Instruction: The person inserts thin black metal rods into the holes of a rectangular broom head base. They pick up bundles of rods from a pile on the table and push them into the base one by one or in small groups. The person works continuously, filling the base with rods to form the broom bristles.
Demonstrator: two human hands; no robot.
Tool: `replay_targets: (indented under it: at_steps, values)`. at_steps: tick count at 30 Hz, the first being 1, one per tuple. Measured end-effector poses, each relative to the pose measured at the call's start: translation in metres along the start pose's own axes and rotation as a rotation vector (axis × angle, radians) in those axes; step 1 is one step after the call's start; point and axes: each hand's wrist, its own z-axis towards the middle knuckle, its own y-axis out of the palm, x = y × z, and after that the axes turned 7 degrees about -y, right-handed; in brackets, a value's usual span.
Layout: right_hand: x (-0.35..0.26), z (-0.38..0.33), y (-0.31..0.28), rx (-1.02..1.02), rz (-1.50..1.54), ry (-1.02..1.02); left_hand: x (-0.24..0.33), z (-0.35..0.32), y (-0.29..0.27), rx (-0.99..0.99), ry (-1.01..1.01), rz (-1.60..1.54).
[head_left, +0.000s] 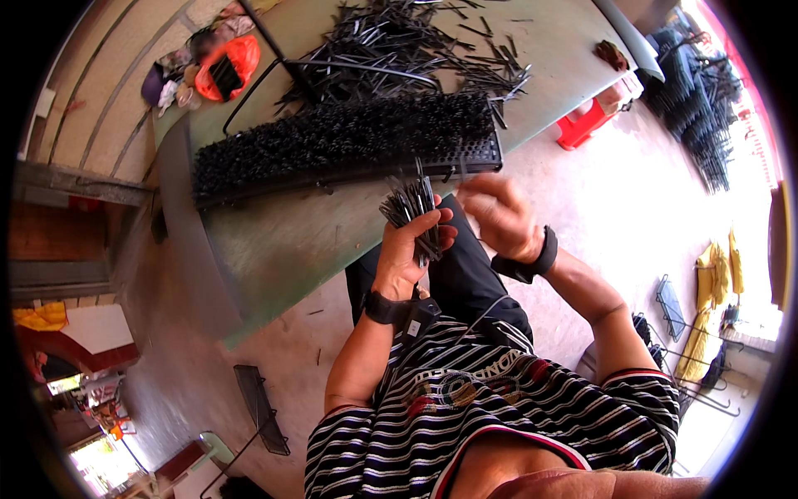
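On the green bench (274, 241), a long black holed strip (345, 145) was seen already packed with upright black pins over nearly its whole length, so most of the filling was judged to be done, although a large loose heap of pins (416, 46) was left behind it. In front of the strip, a bundle of black pins (411, 208) was held upright above the bench edge, with the grip of the left hand (407, 249) clamped around it. The right hand (499, 216) was raised just beside the bundle, blurred, so it could not be told whether its fingers were closed on a pin.
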Motion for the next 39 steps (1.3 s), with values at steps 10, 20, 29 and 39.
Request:
replay_targets:
  at_steps: [10,20,29,39]
  values:
    - [0.001,-0.036,-0.012,-0.074,0.285,0.454,-0.010,0.021,0.032,0.223,0.127,0.133]
    - [0.035,-0.015,-0.013,0.183,0.727,1.184,-0.019,0.026,0.050,0.241,0.184,0.195]
    - [0.062,0.007,0.002,0.276,0.194,0.662,-0.018,0.031,0.043,0.284,0.283,0.193]
    - [0.075,0.000,0.015,0.101,0.029,0.501,-0.014,0.027,0.047,0.304,0.312,0.146]
